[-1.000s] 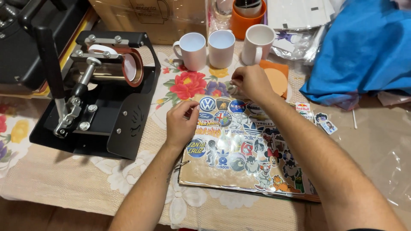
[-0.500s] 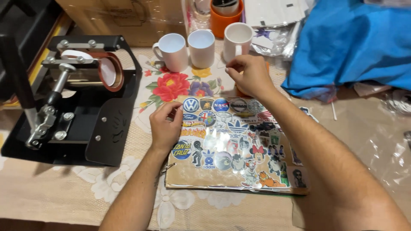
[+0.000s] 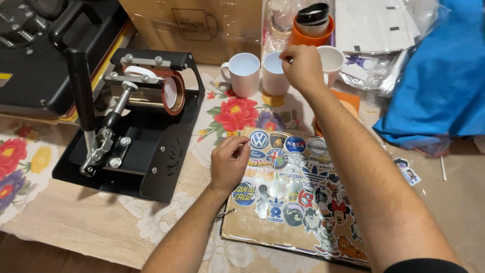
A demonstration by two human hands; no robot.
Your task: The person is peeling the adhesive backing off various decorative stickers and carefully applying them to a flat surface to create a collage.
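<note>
A sheet of colourful stickers [image 3: 298,202] lies on the flowered tablecloth in front of me. My left hand [image 3: 228,164] rests on its upper left corner, fingers curled and pinching the edge. Three white mugs stand in a row behind it: the left mug [image 3: 243,73], the middle mug [image 3: 274,76] and the right mug [image 3: 331,60]. My right hand [image 3: 303,65] is raised over the middle mug, thumb and forefinger pinched at its rim. Whether they grip the rim or some small item I cannot tell.
A black mug heat press [image 3: 131,116] with a lever handle stands at the left. A cardboard box [image 3: 192,25] is behind it. An orange cup [image 3: 310,30], plastic bags and a blue cloth [image 3: 444,76] crowd the back right. A loose sticker [image 3: 408,171] lies at the right.
My right hand has lifted off the top of the sticker sheet and moved back to the middle mug. My left hand stays on the sheet's corner. The camera has moved closer.
</note>
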